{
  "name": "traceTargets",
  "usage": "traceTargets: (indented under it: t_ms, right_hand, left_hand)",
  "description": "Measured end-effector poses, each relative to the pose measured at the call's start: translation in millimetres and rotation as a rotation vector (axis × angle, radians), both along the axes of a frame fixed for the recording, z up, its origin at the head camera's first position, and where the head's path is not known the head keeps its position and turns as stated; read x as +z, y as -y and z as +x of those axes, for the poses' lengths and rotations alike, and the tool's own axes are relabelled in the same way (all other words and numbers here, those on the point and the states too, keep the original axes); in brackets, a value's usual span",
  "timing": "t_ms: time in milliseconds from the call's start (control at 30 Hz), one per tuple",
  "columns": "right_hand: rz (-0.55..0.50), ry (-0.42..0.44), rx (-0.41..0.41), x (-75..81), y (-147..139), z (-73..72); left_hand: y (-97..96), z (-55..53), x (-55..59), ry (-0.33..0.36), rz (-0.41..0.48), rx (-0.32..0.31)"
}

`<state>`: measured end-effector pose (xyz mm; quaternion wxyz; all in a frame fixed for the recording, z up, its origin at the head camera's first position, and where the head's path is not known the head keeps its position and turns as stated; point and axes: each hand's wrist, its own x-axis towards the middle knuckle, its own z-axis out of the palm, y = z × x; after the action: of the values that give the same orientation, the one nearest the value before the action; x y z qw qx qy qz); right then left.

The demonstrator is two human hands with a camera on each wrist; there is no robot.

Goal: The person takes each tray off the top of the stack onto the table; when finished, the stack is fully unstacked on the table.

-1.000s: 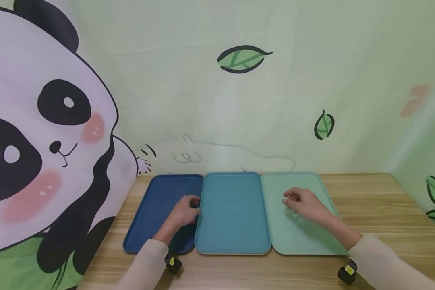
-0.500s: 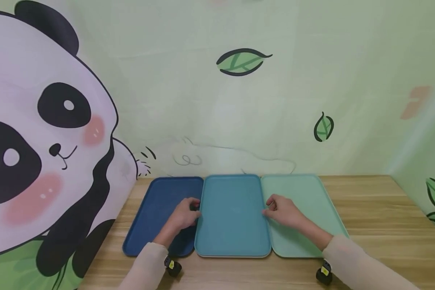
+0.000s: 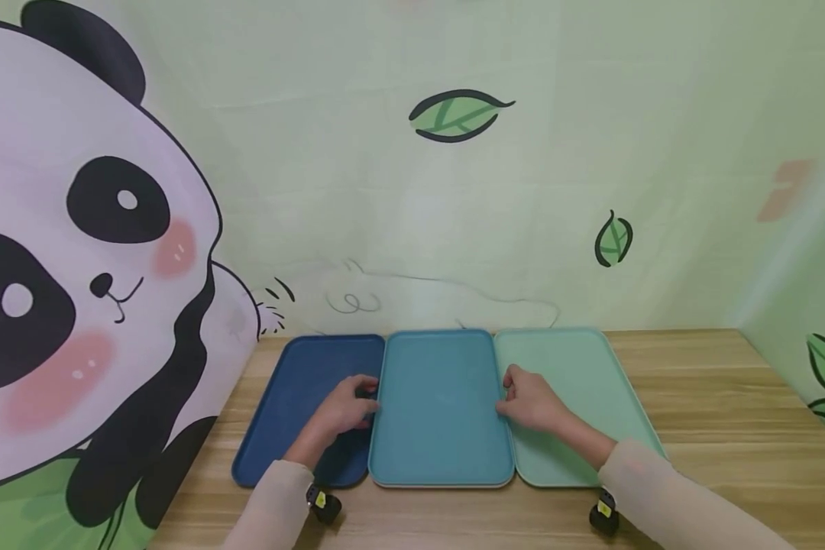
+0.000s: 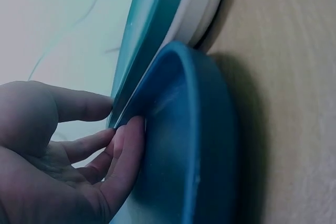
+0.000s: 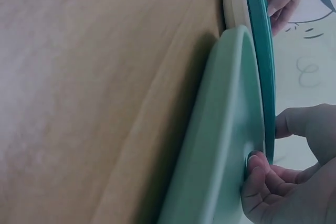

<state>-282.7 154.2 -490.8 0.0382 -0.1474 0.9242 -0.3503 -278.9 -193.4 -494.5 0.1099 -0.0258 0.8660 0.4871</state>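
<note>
Wooden table [image 3: 736, 420]: blue tray [image 3: 443, 412] at centre; green tray [image 3: 577, 359], three o'clock; navy tray [image 3: 302, 405], nine o'clock; white tray [image 4: 202, 6] beneath the blue. Left hand [image 3: 346, 405] and right hand [image 3: 536, 401] — pinching the blue tray's edges at nine and three. Uneven grip could tilt it; catching both rims — drag the white tray along.

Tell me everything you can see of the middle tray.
The middle tray is teal-blue and rectangular, with rounded corners, a low raised rim and a smooth, plain surface that looks like plastic. It lies face up between the dark blue tray and the mint-green tray, on a whitish layer, perhaps another tray. The left hand pinches its left edge, the right hand its right edge.
</note>
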Motion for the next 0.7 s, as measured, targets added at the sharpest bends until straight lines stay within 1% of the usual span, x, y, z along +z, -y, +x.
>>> traceTargets:
  t_ms: [167,333,433,500,567,700]
  right_hand:
    - [0.021,-0.037,-0.008,1.8,2.5,0.1]
    - [0.015,-0.059,-0.027,4.2,3.1,-1.3]
    - [-0.029,-0.049,-0.056,7.8,3.0,-1.0]
    - [-0.078,-0.024,-0.08,10.5,3.3,-0.8]
    - [-0.146,0.018,-0.106,13.1,3.5,-1.4]
    - [-0.31,0.16,-0.149,21.2,4.6,-1.6]
  left_hand:
    - [0.0,-0.4,-0.1,-0.004,-0.007,-0.006]
    - [-3.9,0.8,4.0,-0.017,-0.072,-0.021]
    - [-6.1,0.9,4.3,-0.032,-0.118,-0.034]
    - [-7.1,0.8,3.6,-0.037,-0.145,-0.039]
    - [-7.0,0.6,2.5,-0.058,-0.153,-0.045]
    - [-6.1,0.1,0.7,-0.077,-0.149,-0.047]
